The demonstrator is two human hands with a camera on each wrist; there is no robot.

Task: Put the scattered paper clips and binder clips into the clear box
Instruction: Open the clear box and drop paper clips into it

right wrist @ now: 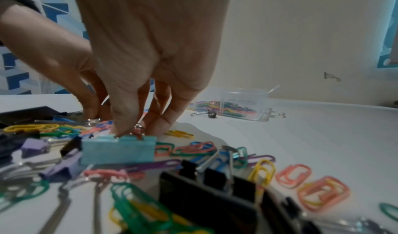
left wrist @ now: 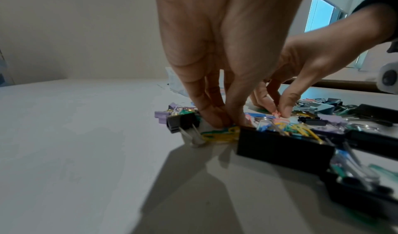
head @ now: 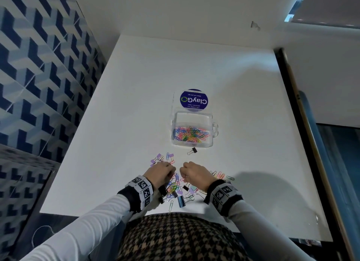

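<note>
The clear box (head: 176, 124) stands open mid-table with several coloured paper clips inside; it also shows in the right wrist view (right wrist: 245, 94). A pile of paper clips (head: 174, 186) and binder clips lies near the front edge. My left hand (head: 165, 171) reaches down into the pile, and its fingertips (left wrist: 215, 120) pinch together on yellow and green paper clips (left wrist: 221, 133). My right hand (head: 190, 172) is just beside it and pinches a pink paper clip (left wrist: 276, 114) behind a light blue binder clip (right wrist: 118, 150).
The box's lid (head: 193, 101) with a round blue sticker lies open behind it. One small black binder clip (head: 193, 150) lies alone just before the box. A large black binder clip (left wrist: 284, 147) sits by my left wrist. The white table (head: 136, 105) meets walls behind and left.
</note>
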